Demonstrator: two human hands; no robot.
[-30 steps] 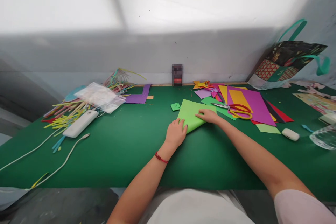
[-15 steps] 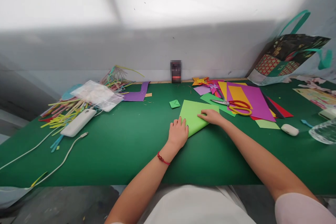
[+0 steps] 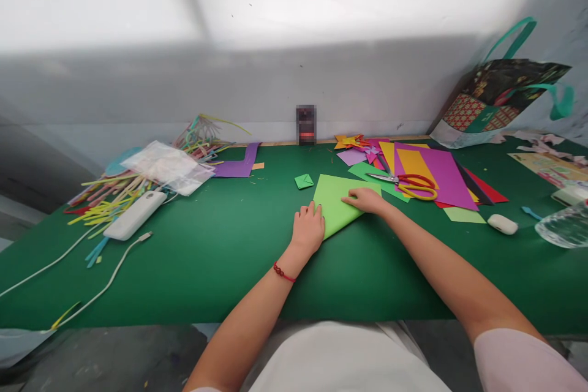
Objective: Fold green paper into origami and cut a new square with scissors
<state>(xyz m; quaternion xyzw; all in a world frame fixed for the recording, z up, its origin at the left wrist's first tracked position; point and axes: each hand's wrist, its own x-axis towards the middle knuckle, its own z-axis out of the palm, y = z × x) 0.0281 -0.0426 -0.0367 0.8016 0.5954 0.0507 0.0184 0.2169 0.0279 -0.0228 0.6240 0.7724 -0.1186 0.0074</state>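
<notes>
A light green sheet of paper (image 3: 337, 196) lies on the table in front of me, with a slanting folded edge towards my body. My left hand (image 3: 309, 226), with a red beaded bracelet on the wrist, rests on the sheet's lower left corner with its fingers stretched out. On the right part of the sheet is my right hand (image 3: 365, 200), its fingers curled and drawn together at the paper, fingertips pointing left. A small folded green paper piece (image 3: 304, 181) lies just behind the sheet. Scissors with red and yellow handles (image 3: 416, 185) lie to the right.
Coloured paper sheets (image 3: 452, 177) and folded paper stars (image 3: 351, 142) lie at the right. A power bank (image 3: 136, 215), a white cable (image 3: 120, 263) and paper strips (image 3: 108, 196) are at the left. A patterned bag (image 3: 493, 104) stands back right, near a white case (image 3: 502, 224).
The folded near edge of the light green sheet lies flatter and straighter. Both hands stay on the paper with little movement; the whole view has shifted slightly.
</notes>
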